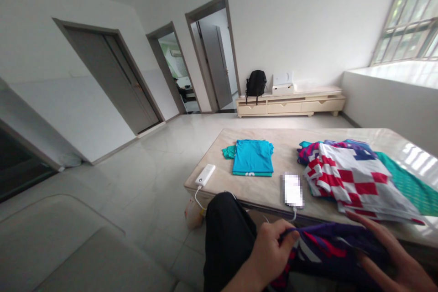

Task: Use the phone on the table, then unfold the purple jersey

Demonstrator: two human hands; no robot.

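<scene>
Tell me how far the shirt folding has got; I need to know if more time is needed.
Done: one folded blue shirt lies flat on the table. In hand: the left hand grips a purple shirt on the lap, the right hand resting flat on it. Left: a loose pile, red-and-white checked shirt on top, is still unfolded.

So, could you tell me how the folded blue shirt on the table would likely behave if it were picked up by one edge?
The blue shirt looks like thin fabric, so it would probably droop and unfold. It seems light for its size. On the smooth table, a push would likely slide it, perhaps bunching.
</scene>
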